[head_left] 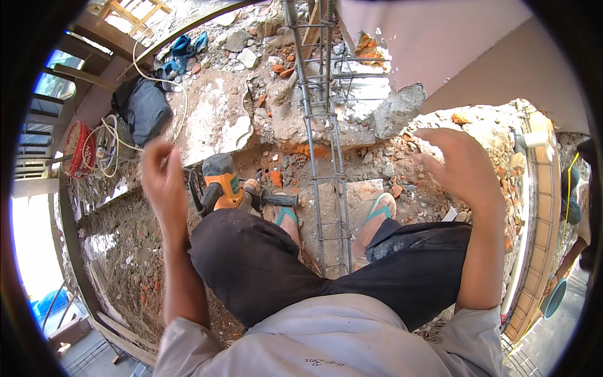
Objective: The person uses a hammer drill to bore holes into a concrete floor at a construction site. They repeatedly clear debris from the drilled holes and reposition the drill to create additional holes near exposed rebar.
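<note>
Orange-and-black power tool (231,188), head view: sits on broken ground just past the left knee (232,248), which hides part of it; its side handle (281,200) ends just beside the left sandal (286,215). Left hand (162,179) is raised to the left of the tool, a bit blurred; grip narrow, fingers loosely curled, looks empty. Right hand (463,164) is up on the other side, grip wide, thumb apart from fingers, also empty; a grey concrete chunk (401,112) is near it.

In the way: tied rebar cage (307,103) running from the top edge down between the feet, between tool and right hand. Brick bits (276,178) and stones all over.

Upper left: red bucket (76,151), dark bundle (141,110), pale cable (186,103) looping past both, blue cloth (181,47) farther up. Upper right: pinkish wall (465,38), ragged at its lower left. Right: white pipe (522,232) along the side; near the rim, a co-worker's arm (568,261) by a round bluish container (554,300).
</note>
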Available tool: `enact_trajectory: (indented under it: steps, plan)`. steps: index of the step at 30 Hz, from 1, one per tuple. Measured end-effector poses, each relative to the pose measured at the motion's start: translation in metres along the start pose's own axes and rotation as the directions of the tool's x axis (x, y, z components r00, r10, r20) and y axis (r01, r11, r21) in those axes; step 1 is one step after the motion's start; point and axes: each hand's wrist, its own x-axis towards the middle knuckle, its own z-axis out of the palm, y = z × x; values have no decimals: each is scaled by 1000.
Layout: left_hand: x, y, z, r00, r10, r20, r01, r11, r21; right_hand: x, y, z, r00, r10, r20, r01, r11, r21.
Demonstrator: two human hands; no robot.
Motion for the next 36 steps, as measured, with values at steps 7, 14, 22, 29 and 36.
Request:
enact_trajectory:
  steps: [7, 14, 22, 29, 36]
  plan:
    - [58, 14, 210, 10, -404, 915, -815, 526, 241, 16, -6, -5, 997, -55, -49, 51, 995, -81]
    - [-20, -158, 315, -164, -513, 843, -929, 367, 43, 16, -44, -22, 947, -77, -312, 95, 995, 43]
    - [-96, -271, 337, -146, -25, 989, -964, 227, -136, 18, -28, -11, 967, 47, -250, -48, 999, 2]
    - [-74, -244, 310, 42, -749, 661, -847, 324, 421, 19, -8, -8, 969, 51, -242, -55, 998, -10]
    - [-110, -255, 356, -154, 65, 986, -930, 327, -167, 17, -6, -5, 974, 18, -227, -35, 997, -73]
